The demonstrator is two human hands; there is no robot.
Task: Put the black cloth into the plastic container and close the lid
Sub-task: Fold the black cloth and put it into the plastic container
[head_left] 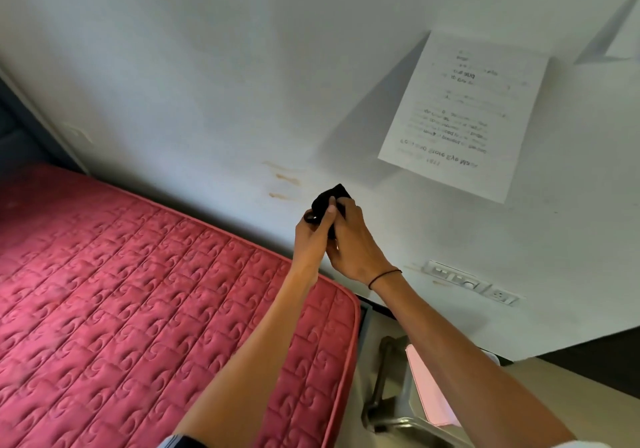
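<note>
the black cloth is bunched into a small wad and held in mid-air between both hands, in front of the white wall, just right of frame centre. the left hand closes on the lower left of the wad, its thumb pressed flat against the fabric and its fingers curled behind it. the right hand wraps over the wad from the 3 o'clock side, fingers folded around the fabric; the two hands touch each other at the cloth. a thin dark band circles the right wrist. both forearms run down toward 6 o'clock and out of frame. at 9 o'clock from the hands, and filling the lower left, lies a red quilted mattress with a stitched swirl pattern, its far edge against the wall. at 2 o'clock from the hands a printed sheet of paper is fixed to the wall; its text is too blurred to read. at 4 o'clock a switch and socket plate is mounted on the wall. at 5 o'clock, beside the mattress corner, sits a pale metal frame with what may be a translucent pinkish object against it; its identity cannot be confirmed from this view.
</note>
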